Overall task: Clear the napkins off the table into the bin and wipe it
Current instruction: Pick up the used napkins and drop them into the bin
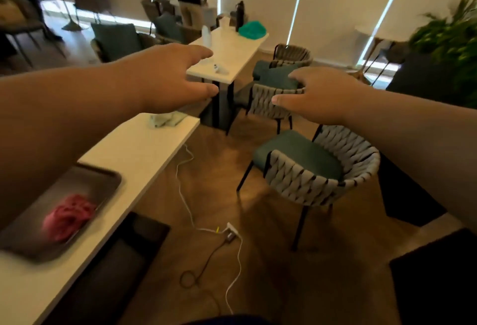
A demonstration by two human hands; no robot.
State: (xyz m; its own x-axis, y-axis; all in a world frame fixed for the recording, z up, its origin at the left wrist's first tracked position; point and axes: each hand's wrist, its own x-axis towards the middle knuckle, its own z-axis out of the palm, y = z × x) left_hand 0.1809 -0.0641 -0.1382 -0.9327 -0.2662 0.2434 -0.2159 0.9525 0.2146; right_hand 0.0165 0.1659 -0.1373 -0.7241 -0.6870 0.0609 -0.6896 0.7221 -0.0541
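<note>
Little looks done: crumpled napkins (166, 119) lie on the white surface (134, 154), no bin shows, and left hand (165, 77) and right hand (317, 99) hover open-gripped, empty.

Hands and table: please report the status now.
Left hand and right hand open, empty, held out. Crumpled napkin on near table, untouched. Pink cloth in tray.

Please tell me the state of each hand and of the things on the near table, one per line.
left hand: open, empty, raised above the near table
right hand: open, empty, in the air
crumpled napkin: lying at the table's far end
tray: flat, holding a pink bundle
</note>
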